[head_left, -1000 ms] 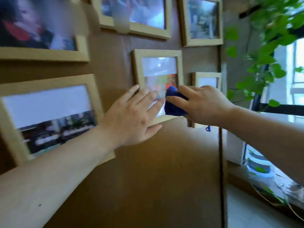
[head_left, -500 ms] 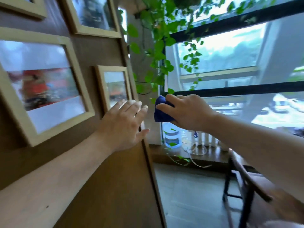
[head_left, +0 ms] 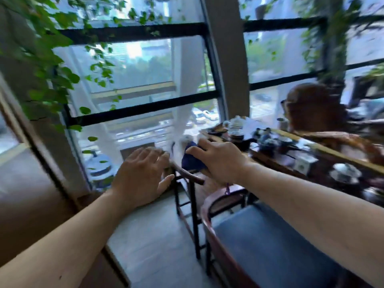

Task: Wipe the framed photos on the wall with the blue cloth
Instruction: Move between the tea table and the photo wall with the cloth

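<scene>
Dark blue cloth [head_left: 192,157]; chair seat [head_left: 268,244] seemingly greyish blue.

Single view only, worn on the person's head; no second camera, so nothing is shared between views. Lens is wide-angle: window bars [head_left: 143,108] and the pillar [head_left: 226,59] bow outward toward the edges. It looks forward and down, toward the window, away from the brown wall panel [head_left: 31,194], which shows only at the far left edge. Both forearms enter from the bottom corners and lie close to the lens. Left hand [head_left: 141,175] and right hand [head_left: 218,161] sit near centre frame. A blue-seated chair [head_left: 270,246] fills the lower right, very near. Motion blur throughout.
</scene>
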The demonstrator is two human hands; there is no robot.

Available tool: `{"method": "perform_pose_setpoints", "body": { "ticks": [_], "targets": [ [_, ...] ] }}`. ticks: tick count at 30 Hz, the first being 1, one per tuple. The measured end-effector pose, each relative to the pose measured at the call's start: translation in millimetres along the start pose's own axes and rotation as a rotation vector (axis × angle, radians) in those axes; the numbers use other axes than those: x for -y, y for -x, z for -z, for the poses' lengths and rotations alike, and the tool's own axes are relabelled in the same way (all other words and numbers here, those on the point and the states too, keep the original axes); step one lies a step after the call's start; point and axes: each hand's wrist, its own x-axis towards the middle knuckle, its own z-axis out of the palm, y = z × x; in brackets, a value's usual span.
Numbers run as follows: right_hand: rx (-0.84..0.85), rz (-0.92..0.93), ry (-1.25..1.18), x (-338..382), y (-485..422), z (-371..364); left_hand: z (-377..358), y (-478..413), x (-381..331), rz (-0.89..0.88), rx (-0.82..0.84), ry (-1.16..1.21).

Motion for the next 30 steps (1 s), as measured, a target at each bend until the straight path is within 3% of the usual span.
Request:
{"method": "perform_pose_setpoints", "body": {
  "ticks": [9,15,21,25,30],
  "targets": [
    [0.165,-0.351,0.082,-58.3,205.0,28.5,-7.0,-53.4,-156.5,-0.331,-0.106,0.178],
    [0.204,-0.581,0.078,-88.6,336.6,41.3,-11.9,-87.4,-288.4,-0.554,-0.078,0.235],
    [0.163,-0.853,-0.083,-117.7,458.0,41.6,-19.9,-105.3,-406.6,-0.685,-0.008,0.311],
    [0.148,-0.945,-0.039,-148.0,534.5,20.9,-33.8,-113.0,-467.7,-0.736,0.039,0.365],
    [0.248,-1.100,-0.026,-188.7,620.5,-35.0,-68.3,-119.6,-537.4,-0.773,0.108,0.410]
  ]
}}
